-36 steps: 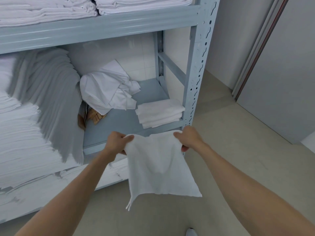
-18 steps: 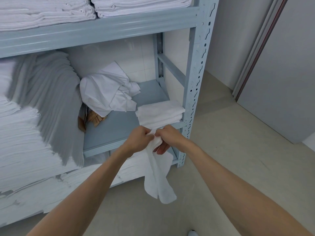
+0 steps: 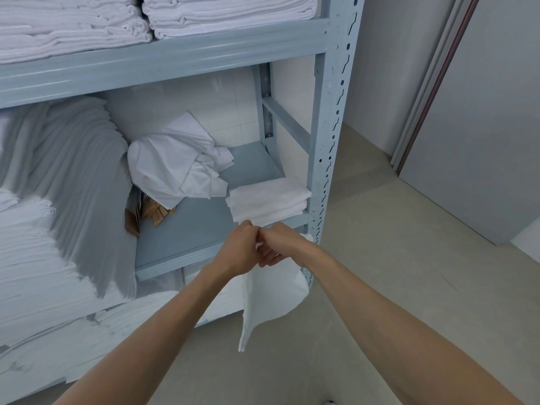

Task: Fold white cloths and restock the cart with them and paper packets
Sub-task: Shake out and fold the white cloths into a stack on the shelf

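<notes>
Head view: left hand (image 3: 237,249) and right hand (image 3: 277,244) meet knuckle to knuckle at frame centre, each grip curled tight on the top edge of a white cloth (image 3: 271,290), apparently to lay corner on corner for a fold. Cloth hangs doubled directly below both grips, its tip lowest. Folded cloth stack (image 3: 268,200) waits on the grey shelf (image 3: 187,229) just above; crumpled cloths (image 3: 178,165) lie upper left of it.
</notes>
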Motion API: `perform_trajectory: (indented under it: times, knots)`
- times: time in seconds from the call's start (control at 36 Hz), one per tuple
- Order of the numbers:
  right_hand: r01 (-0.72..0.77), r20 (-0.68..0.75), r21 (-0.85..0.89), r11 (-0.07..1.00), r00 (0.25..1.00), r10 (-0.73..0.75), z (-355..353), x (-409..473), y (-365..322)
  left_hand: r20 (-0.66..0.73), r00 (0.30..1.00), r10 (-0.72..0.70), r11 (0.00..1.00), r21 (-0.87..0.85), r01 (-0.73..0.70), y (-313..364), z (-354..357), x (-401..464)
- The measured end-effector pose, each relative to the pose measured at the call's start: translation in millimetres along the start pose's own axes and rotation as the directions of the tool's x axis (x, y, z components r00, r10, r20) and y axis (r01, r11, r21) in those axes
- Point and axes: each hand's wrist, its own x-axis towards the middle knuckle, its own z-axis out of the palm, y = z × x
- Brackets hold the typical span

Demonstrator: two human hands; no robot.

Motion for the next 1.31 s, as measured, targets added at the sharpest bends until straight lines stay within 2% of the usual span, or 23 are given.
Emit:
perform_trajectory:
  times: [0.06,0.17,0.19,0.25,0.28,0.31,0.33,0.39,0.44,0.56,0.67,0.72,0.83,0.92,1.0,1.06,1.17,1.22,1.31]
  knots:
    - [0.003,0.005,-0.028,1.0,1.0,-0.002,0,0,1,-0.017,1.0,-0.005,1.0,0.005,0.005,1,1,2]
    - [0.014,0.115,-0.05,0.999,0.993,-0.009,-4,-1,2,-0.083,0.995,-0.057,0.998,-0.027,0.055,-2,-1,9]
    - [0.036,0.086,-0.061,0.997,0.996,-0.031,-7,-2,5,-0.111,0.991,-0.073,0.996,-0.058,0.067,-4,-3,10]
    - [0.109,-0.117,-0.188,0.976,0.984,-0.132,-13,0,13,-0.176,0.98,-0.091,0.992,-0.107,0.073,-8,-7,12]
    - [0.13,-0.255,-0.309,0.942,0.943,-0.214,-18,3,19,-0.201,0.975,-0.094,0.99,-0.123,0.07,-10,-9,14]
    - [0.138,-0.333,-0.396,0.908,0.9,-0.283,-23,5,27,-0.221,0.971,-0.092,0.989,-0.137,0.063,-12,-13,15]
    - [0.162,-0.33,-0.434,0.886,0.887,-0.323,-28,7,34,-0.239,0.967,-0.086,0.987,-0.152,0.05,-14,-17,17]
    - [0.196,-0.182,-0.449,0.872,0.935,-0.304,-37,15,48,-0.27,0.96,-0.071,0.984,-0.179,0.022,-17,-26,19]
    - [0.175,-0.059,-0.551,0.816,0.967,-0.247,-40,20,61,-0.302,0.952,-0.056,0.979,-0.205,-0.008,-20,-33,19]
    - [0.166,-0.024,-0.688,0.706,0.968,-0.251,-47,24,79,-0.335,0.942,-0.012,0.967,-0.244,-0.074,-29,-42,15]
    - [0.17,-0.039,-0.766,0.62,0.95,-0.309,-56,23,82,-0.386,0.92,-0.066,0.965,-0.259,-0.039,-43,-47,12]
    - [0.194,-0.022,-0.792,0.578,0.938,-0.345,-60,23,79,-0.413,0.906,-0.096,0.96,-0.279,-0.026,-50,-48,10]
    - [0.311,0.025,-0.731,0.607,0.902,-0.432,-61,19,73,-0.429,0.897,-0.109,0.958,-0.287,-0.022,-66,-52,9]
    - [0.446,0.072,-0.693,0.566,0.824,-0.562,-48,14,67,-0.436,0.892,-0.118,0.951,-0.307,-0.025,-73,-57,10]
    - [0.549,0.061,-0.629,0.551,0.741,-0.669,-27,6,56,-0.448,0.885,-0.128,0.947,-0.321,-0.026,-78,-63,12]
    - [0.609,0.092,-0.567,0.555,0.717,-0.691,-10,-2,48,-0.454,0.879,-0.142,0.94,-0.34,-0.024,-82,-67,13]
    - [0.693,0.27,-0.457,0.557,0.705,-0.656,24,-20,35,-0.448,0.866,-0.222,0.91,-0.415,0.018,-94,-74,14]
    - [0.702,0.319,-0.518,0.488,0.688,-0.652,30,-22,33,-0.441,0.864,-0.241,0.907,-0.418,0.04,-102,-75,14]
    - [0.632,0.329,-0.694,0.345,0.705,-0.629,19,-22,28,-0.44,0.852,-0.283,0.905,-0.416,0.085,-117,-75,9]
